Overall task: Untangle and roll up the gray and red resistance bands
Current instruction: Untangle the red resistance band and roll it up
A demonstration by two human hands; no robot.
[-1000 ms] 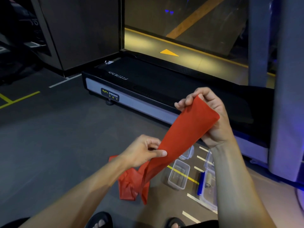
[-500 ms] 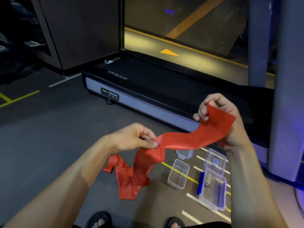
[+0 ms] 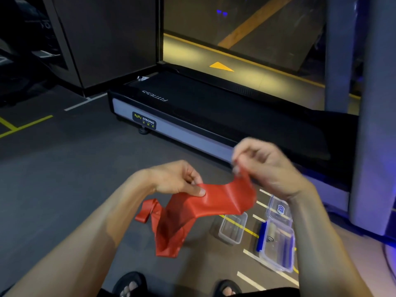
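From my head view, my left hand (image 3: 180, 181) pinches the red resistance band (image 3: 214, 202) under its thumb, and my right hand (image 3: 265, 166) pinches the band's upper end with curled fingers. Between them it sags; below my left grip the rest trails crumpled to the floor (image 3: 53, 179).

Treadmill (image 3: 214, 116), clear plastic containers (image 3: 232, 229)

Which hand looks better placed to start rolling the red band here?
Probably the right hand: it pinches the red band at its free upper end, where a roll would begin. The left hand pinches farther along, with the loose tail hanging below it, so it suits feeding slack.
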